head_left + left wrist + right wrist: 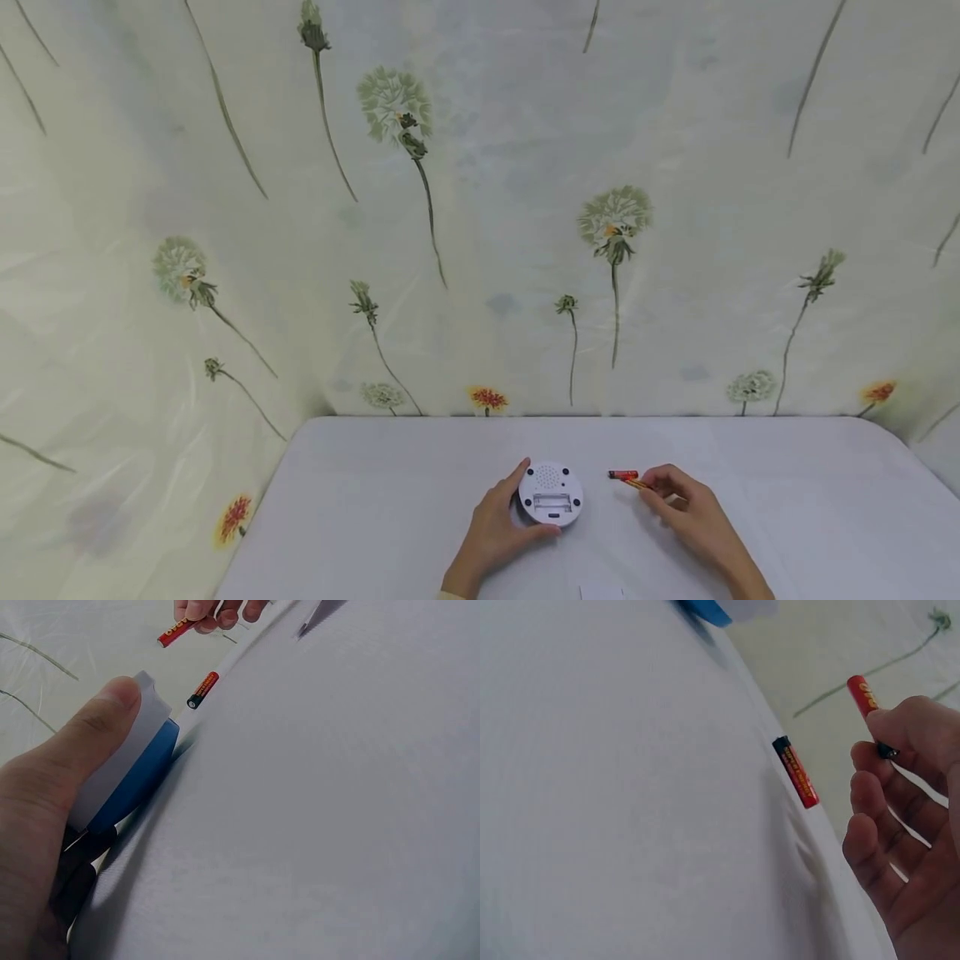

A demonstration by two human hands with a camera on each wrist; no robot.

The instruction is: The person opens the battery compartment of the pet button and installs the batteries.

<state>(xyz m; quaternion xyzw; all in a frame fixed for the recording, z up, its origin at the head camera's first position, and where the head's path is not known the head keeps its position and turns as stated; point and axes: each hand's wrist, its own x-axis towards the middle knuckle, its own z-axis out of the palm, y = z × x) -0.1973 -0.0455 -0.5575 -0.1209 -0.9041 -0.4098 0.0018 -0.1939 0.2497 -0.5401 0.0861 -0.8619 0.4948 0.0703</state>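
Observation:
My left hand (491,529) grips a round white device (550,475) by its rim, fingers on the far left and thumb at the near edge. Its underside faces up, showing a speaker grille, dark feet and an uncovered battery compartment (552,502) with no battery in it. A blue band (139,776) on the device's other side shows in the left wrist view. To the right, my right hand (693,517) pinches a red and black battery (862,696) between thumb and index finger. A second such battery (796,772) lies on the table just beyond that hand.
A white cloth covers the table (390,475). At its near edge, a pale flat object (600,592) is partly cut off by the frame. Behind the table hangs a curtain (495,250) printed with dandelions.

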